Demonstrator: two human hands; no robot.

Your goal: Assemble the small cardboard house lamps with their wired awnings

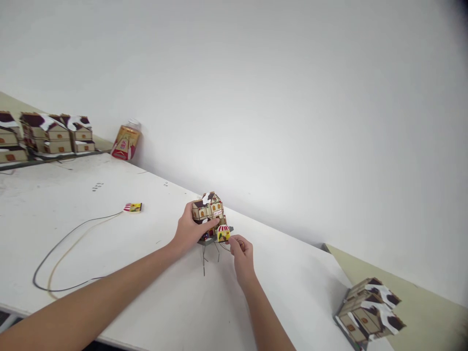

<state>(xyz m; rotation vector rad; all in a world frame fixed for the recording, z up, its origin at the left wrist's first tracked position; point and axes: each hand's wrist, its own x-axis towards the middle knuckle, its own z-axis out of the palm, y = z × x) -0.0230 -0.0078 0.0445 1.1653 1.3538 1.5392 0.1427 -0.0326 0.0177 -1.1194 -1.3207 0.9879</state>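
My left hand [192,226] is wrapped round a small model house [212,208] with a snowy brown roof, its thumb lying across the front. Thin wires [204,258] hang below the house's base. At the lower right corner of its front sits a little yellow stall piece [223,234] with a red-and-white striped awning. My right hand [241,251] is closed beside that stall, its fingertips pinching at the stall's lower right edge, where a thin cable runs. A matching stall piece [133,208] lies on the table at the left, with a black and a cream wire [75,229] trailing from it.
More snowy model houses [58,136] stand in a row at the far left. Near the wall is a red-and-gold bottle [126,141]. Another model house [369,312] rests at the lower right. The white table [153,312] meets the wall along a diagonal edge.
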